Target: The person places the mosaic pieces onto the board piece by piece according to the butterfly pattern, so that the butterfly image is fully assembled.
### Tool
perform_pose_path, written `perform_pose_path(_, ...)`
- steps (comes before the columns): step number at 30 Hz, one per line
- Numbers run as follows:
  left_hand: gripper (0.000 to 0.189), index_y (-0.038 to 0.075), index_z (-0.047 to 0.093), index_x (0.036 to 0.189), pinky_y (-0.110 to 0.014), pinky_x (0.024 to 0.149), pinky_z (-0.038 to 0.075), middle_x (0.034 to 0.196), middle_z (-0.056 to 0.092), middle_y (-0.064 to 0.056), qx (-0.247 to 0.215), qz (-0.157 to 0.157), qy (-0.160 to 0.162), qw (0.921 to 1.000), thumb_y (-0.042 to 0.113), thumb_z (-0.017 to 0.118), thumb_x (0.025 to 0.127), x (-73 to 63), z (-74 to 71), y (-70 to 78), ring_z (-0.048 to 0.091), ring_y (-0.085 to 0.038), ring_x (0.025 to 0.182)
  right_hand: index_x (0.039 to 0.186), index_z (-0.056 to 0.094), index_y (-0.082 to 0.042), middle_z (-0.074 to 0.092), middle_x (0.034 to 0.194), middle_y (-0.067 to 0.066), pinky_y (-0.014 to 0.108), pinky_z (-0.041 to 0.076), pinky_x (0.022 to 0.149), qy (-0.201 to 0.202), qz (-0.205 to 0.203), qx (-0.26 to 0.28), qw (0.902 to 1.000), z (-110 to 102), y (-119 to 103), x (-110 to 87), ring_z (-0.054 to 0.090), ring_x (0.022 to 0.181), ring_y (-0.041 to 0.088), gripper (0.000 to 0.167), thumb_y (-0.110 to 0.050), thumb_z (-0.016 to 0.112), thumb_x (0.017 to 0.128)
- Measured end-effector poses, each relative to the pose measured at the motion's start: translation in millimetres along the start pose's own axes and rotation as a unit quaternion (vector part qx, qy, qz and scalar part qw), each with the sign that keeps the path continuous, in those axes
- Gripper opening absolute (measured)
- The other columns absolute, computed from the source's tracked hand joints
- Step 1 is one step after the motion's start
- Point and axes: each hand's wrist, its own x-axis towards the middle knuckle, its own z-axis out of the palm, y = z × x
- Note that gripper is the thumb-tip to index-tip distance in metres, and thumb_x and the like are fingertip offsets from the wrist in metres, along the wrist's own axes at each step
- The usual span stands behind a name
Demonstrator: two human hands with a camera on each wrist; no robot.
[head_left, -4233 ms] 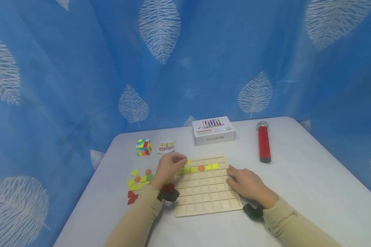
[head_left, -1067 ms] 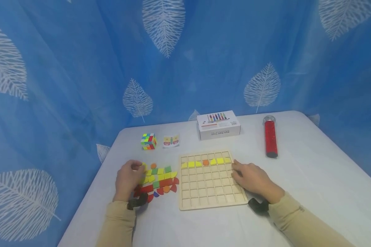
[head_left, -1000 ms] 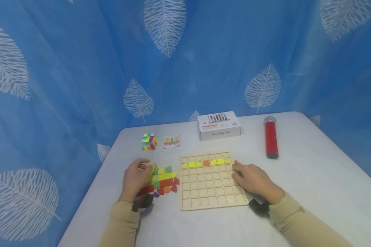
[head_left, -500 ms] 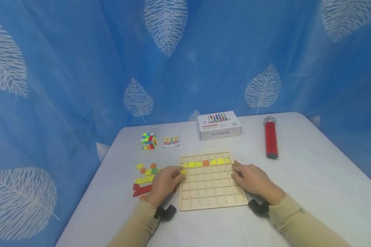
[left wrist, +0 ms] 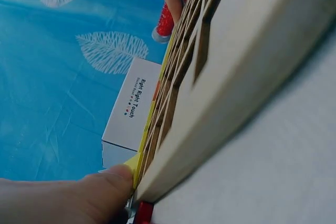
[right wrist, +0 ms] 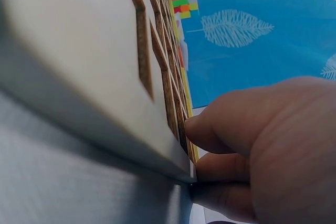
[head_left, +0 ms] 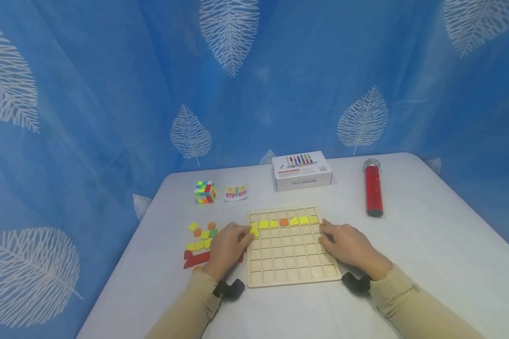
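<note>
My left hand [head_left: 226, 247] is at the left edge of a wooden grid board [head_left: 284, 263], pinching a yellow tile [head_left: 254, 231] over a cell just under the filled row. In the left wrist view, the thumb presses on the yellow tile [left wrist: 133, 162] by the board's edge. Across the board's second row run yellow tiles [head_left: 304, 220] with an orange round tile [head_left: 283, 221] in the middle. My right hand [head_left: 347, 247] grips the board's right edge; the right wrist view has its thumb on top and fingers against the side.
Loose yellow, green, orange and red tiles [head_left: 197, 258] lie left of the board, partly hidden by the left hand. Behind stand a puzzle cube [head_left: 205, 192], a picture card [head_left: 236, 192] and a white box [head_left: 303, 176]. A red glittery tube [head_left: 373, 192] lies at the right.
My left hand has gone from the loose tiles rightward to the board's left edge, bringing a yellow tile. The right hand has kept its place on the board.
</note>
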Motion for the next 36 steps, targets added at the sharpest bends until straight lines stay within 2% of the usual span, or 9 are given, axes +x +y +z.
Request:
perform_pose_path(11, 0.03, 0.028, 0.077, 0.123, -0.023, 0.055, 0.036, 0.09, 0.062, 0.007, 0.024, 0.008, 0.004, 0.9997, 0.038, 0.074, 0.094, -0.4, 0.8, 1.2, 0.049, -0.007, 0.069, 0.135, 0.066, -0.001, 0.059, 0.142, 0.025, 0.059, 0.053, 0.094, -0.003, -0.001, -0.001, 1.0, -1.5, -0.3, 0.8, 0.065, 0.118, 0.048, 0.043, -0.023, 0.062, 0.098)
perform_pose_path(18, 0.02, 0.025, 0.082, 0.11, -0.021, 0.061, 0.041, 0.092, 0.061, 0.006, 0.059, 0.067, 0.024, 0.9957, 0.036, 0.073, 0.096, 0.4, 1.4, 2.7, 0.052, -0.007, 0.075, 0.135, 0.065, -0.001, 0.059, 0.143, 0.025, 0.059, 0.053, 0.094, -0.005, -0.001, -0.002, 1.0, -2.0, 1.2, 1.4, 0.065, 0.118, 0.048, 0.044, -0.023, 0.061, 0.098)
perform_pose_path(21, 0.02, 0.024, 0.082, 0.109, -0.02, 0.063, 0.042, 0.094, 0.061, 0.007, 0.058, 0.076, 0.031, 0.995, 0.035, 0.075, 0.094, -1.5, 2.1, 3.2, 0.052, -0.007, 0.076, 0.136, 0.064, 0.0, 0.058, 0.144, 0.025, 0.06, 0.053, 0.095, -0.009, 0.0, -0.001, 1.0, -1.5, 1.9, 1.4, 0.064, 0.119, 0.048, 0.045, -0.024, 0.061, 0.098)
perform_pose_path(23, 0.019, 0.025, 0.082, 0.108, -0.021, 0.062, 0.042, 0.094, 0.061, 0.007, 0.051, 0.071, 0.033, 0.9956, 0.035, 0.075, 0.094, -2.3, 2.3, 3.0, 0.052, -0.006, 0.075, 0.137, 0.064, 0.0, 0.058, 0.145, 0.025, 0.06, 0.052, 0.096, -0.012, 0.003, 0.0, 0.9999, -1.0, 2.2, 0.9, 0.063, 0.12, 0.048, 0.046, -0.025, 0.06, 0.099)
perform_pose_path(26, 0.017, 0.024, 0.083, 0.104, -0.024, 0.065, 0.047, 0.099, 0.064, 0.005, 0.023, 0.033, 0.037, 0.9985, 0.036, 0.074, 0.095, -2.9, -1.3, 2.3, 0.057, -0.009, 0.079, 0.137, 0.063, -0.001, 0.057, 0.145, 0.024, 0.06, 0.052, 0.096, -0.013, 0.005, 0.003, 0.9999, -0.1, 2.2, 0.0, 0.063, 0.121, 0.048, 0.045, -0.025, 0.06, 0.099)
perform_pose_path(29, 0.023, 0.022, 0.08, 0.112, -0.034, 0.076, 0.056, 0.111, 0.067, -0.001, 0.001, -0.042, 0.045, 0.9981, 0.036, 0.072, 0.096, -2.0, -13.5, -5.0, 0.065, -0.018, 0.095, 0.137, 0.064, -0.001, 0.058, 0.144, 0.024, 0.059, 0.052, 0.095, -0.011, 0.004, 0.009, 0.9999, 0.9, 1.5, -0.7, 0.063, 0.121, 0.048, 0.045, -0.024, 0.06, 0.098)
perform_pose_path(32, 0.036, 0.019, 0.072, 0.129, -0.045, 0.083, 0.057, 0.124, 0.065, -0.009, 0.014, -0.12, 0.047, 0.9916, 0.036, 0.068, 0.098, 0.8, -33.0, -24.7, 0.066, -0.027, 0.108, 0.137, 0.064, -0.001, 0.058, 0.144, 0.024, 0.059, 0.052, 0.095, -0.008, 0.002, 0.011, 0.9999, 1.6, 0.9, -1.0, 0.063, 0.12, 0.048, 0.045, -0.023, 0.06, 0.098)
perform_pose_path(34, 0.039, 0.016, 0.068, 0.134, -0.048, 0.083, 0.056, 0.127, 0.063, -0.014, 0.023, -0.166, 0.042, 0.9849, 0.034, 0.066, 0.099, 2.9, -46.7, -41.8, 0.065, -0.031, 0.107, 0.137, 0.064, -0.001, 0.058, 0.145, 0.024, 0.059, 0.052, 0.096, -0.007, 0.003, 0.009, 0.9999, 1.7, 0.8, -0.9, 0.063, 0.121, 0.048, 0.045, -0.024, 0.06, 0.098)
perform_pose_path(36, 0.039, 0.014, 0.067, 0.134, -0.049, 0.079, 0.055, 0.124, 0.063, -0.017, 0.034, -0.198, 0.029, 0.9792, 0.031, 0.066, 0.1, 4.2, -56.5, -59.2, 0.065, -0.033, 0.1, 0.137, 0.063, -0.001, 0.057, 0.145, 0.024, 0.06, 0.052, 0.097, -0.007, 0.005, 0.007, 0.9999, 1.7, 1.2, -0.6, 0.063, 0.122, 0.048, 0.046, -0.024, 0.061, 0.098)
